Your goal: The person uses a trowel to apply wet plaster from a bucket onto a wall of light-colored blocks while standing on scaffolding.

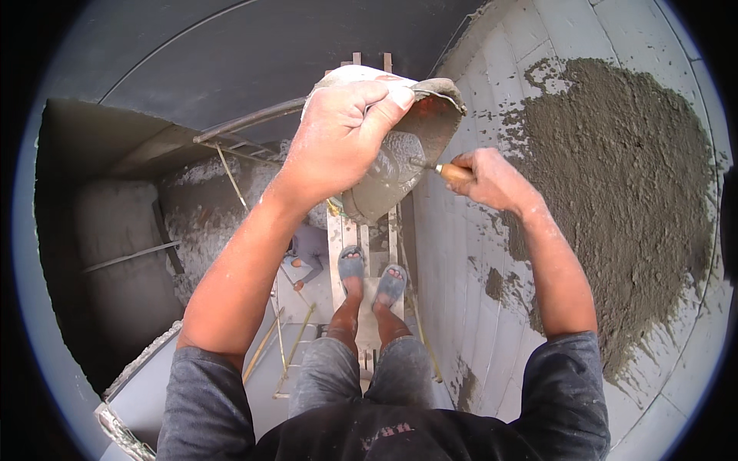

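Note:
My left hand [338, 138] is closed on the rim of a worn, mortar-caked bucket [442, 115], holding it up in front of me. The bucket tilts so that its inside faces me, and grey wet mortar coats its wall. In my right hand [492, 180] is a trowel [455, 174], gripped by its wooden handle. Its metal blade reaches inside the bucket, against the wet mortar. To the right, a broad patch of rough grey mortar [615, 169] covers part of the pale block wall [477, 284].
I stand in sandals on narrow scaffold planks [336, 269], high above a lower level. Down there, another person [307, 250] is partly hidden behind my left arm. Scaffold poles [257, 119] cross at the left, beside a dark opening [92, 230]. A dark wall [231, 61] rises ahead.

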The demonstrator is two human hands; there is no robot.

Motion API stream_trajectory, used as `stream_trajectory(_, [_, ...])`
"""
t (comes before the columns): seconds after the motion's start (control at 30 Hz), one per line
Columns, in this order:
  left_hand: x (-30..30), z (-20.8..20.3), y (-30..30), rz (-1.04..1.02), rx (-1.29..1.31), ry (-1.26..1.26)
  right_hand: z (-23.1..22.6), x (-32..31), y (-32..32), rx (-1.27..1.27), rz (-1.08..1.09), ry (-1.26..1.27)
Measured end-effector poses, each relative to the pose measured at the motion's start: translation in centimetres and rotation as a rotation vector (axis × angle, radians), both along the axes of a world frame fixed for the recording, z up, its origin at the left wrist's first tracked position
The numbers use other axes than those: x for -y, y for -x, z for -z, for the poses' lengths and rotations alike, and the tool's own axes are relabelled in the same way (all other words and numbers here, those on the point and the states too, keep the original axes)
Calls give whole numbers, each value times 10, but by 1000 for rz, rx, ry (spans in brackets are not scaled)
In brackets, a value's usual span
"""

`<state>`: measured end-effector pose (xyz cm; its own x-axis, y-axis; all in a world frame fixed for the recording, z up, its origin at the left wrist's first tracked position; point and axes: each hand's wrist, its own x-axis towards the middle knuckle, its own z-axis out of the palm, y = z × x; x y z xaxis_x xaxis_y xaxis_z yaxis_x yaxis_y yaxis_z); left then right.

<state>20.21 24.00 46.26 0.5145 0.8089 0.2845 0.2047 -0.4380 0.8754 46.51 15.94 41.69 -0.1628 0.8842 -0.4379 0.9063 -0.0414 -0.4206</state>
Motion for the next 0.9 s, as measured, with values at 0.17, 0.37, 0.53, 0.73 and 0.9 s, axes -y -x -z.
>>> stream_trajectory(0.17, [0, 23, 34, -117, 75, 199, 35, 22, 26, -415, 142, 200])
stream_trajectory(0.37, [31, 84, 131, -494, 175, 439, 23, 35, 58, -512, 48, 104])
stream_trajectory(0.53, [66, 118, 191, -699, 519, 592, 39, 44, 45, -713, 140, 204])
stream_trajectory(0.73, [105, 126, 229, -795, 453, 642, 105, 36, -83, -991, 781, 374])
stream_trajectory(0.9, [120, 122, 223, -758, 401, 681, -63, 25, -219, -433, 988, -412])
